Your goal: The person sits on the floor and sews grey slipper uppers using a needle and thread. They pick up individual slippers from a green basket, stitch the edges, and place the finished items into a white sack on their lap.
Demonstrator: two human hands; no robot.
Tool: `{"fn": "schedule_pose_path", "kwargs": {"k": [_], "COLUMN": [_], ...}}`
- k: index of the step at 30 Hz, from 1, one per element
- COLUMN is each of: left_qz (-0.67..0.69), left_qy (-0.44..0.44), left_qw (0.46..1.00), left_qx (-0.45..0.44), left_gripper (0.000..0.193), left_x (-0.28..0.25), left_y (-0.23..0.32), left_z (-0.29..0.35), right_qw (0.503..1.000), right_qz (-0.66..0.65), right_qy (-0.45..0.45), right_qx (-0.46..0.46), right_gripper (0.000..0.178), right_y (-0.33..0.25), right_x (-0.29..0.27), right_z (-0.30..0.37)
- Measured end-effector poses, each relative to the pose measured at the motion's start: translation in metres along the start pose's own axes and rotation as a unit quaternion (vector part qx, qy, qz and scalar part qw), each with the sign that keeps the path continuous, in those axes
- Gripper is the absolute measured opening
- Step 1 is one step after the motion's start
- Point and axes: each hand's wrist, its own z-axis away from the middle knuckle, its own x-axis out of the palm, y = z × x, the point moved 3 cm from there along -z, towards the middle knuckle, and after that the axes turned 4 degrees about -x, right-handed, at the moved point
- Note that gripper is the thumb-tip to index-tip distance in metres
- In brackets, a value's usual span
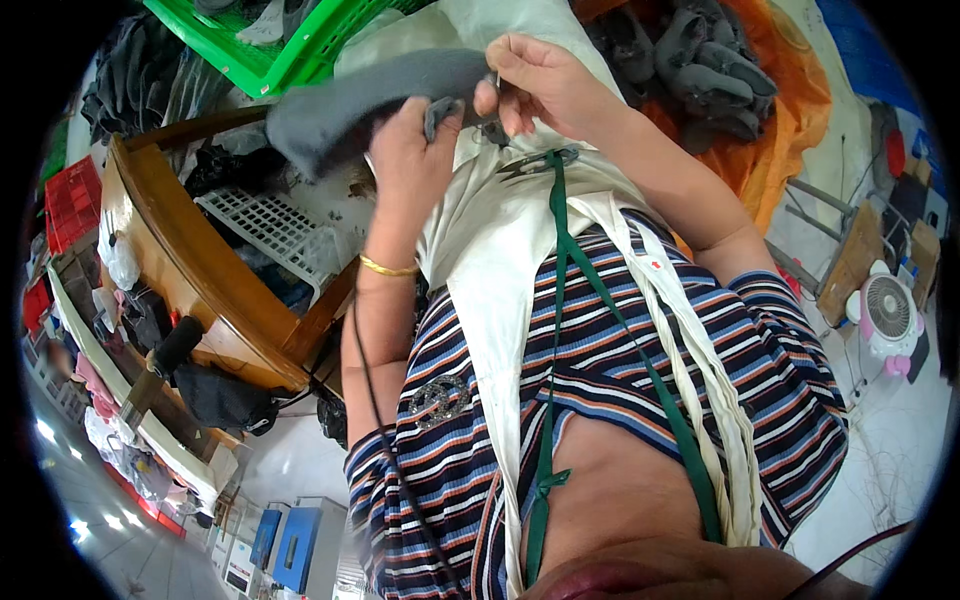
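Note:
A soft dark grey fabric piece (375, 100), long and sock-shaped, lies across my lap in front of me. My left hand (412, 155) is closed on its near edge, and a fold of the fabric pokes out by the thumb. At the right end of the piece, my right hand (545, 85) has thumb and fingers pinched together; what sits between them is too small to make out. Below the hands, small metal scissors (540, 162) rest on my white apron (490, 300), beside a green cord (558, 200) around my neck.
A green plastic crate (265, 65) stands at the far left, above a curved wooden frame (190, 270) and a white slotted basket (265, 235). At far right, several grey pieces (710, 75) lie on an orange sack (790, 110). A small fan (888, 310) stands at right.

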Motion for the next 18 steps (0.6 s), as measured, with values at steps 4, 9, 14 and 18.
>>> {"fn": "schedule_pose_path", "kwargs": {"k": [4,9,14,18], "left_qz": [-0.195,-0.084,0.014,0.109], "left_qy": [-0.262,-0.286,-0.031,-0.117], "left_qw": [0.936,0.949,0.997,0.979], "left_qx": [0.13,0.1,0.074,-0.125], "left_gripper": [0.021,0.025,0.019,0.033], "left_x": [-0.006,0.034,0.02,0.043], "left_y": [0.018,-0.016,0.008,-0.02], "left_z": [-0.037,-0.036,-0.022,0.003], "right_qw": [0.996,0.979,0.953,0.941], "right_qz": [0.047,-0.176,-0.227,-0.288], "right_qy": [-0.057,0.097,0.2,0.167], "right_qx": [0.055,0.033,-0.027,-0.065], "right_gripper": [0.023,0.015,0.012,0.012], "right_y": [0.013,0.033,0.024,0.022], "right_x": [-0.01,-0.061,-0.076,-0.085], "right_z": [0.018,0.019,0.041,0.047]}}
